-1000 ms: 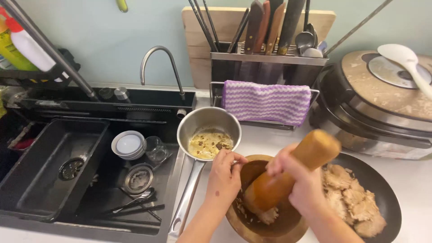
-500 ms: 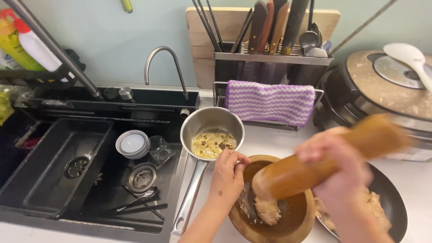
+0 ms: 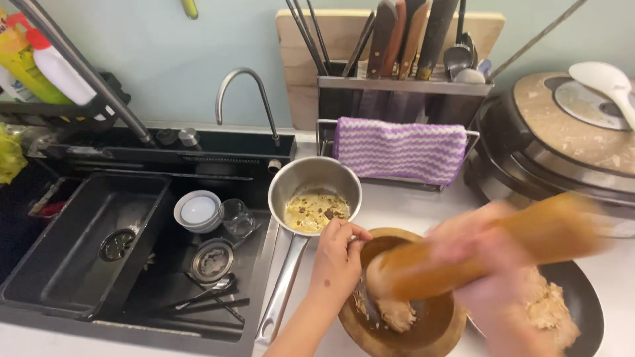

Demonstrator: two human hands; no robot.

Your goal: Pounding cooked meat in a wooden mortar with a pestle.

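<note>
The round wooden mortar (image 3: 423, 324) sits on the white counter (image 3: 397, 205) between a long-handled steel saucepan (image 3: 314, 198) of yellowish residue and a dark pan (image 3: 582, 297) of pale shredded food. The left hand (image 3: 337, 261) rests on the mortar's rim, fingers curled over it. The right hand (image 3: 493, 271), badly blurred, appears clamped round the thick wooden pestle (image 3: 463, 254), whose head hides part of the pale mash in the mortar.

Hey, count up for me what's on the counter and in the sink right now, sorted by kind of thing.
Wooden mortar: 1
Wooden pestle: 1
Steel saucepan: 1
Dark plate of food: 1
Rice cooker: 1
Striped purple cloth: 1
White bowls, stacked in the sink: 1 stack
Clear glass: 1
Hands: left hand on the mortar rim, right hand blurred on the pestle: 2
Total: 10
</note>
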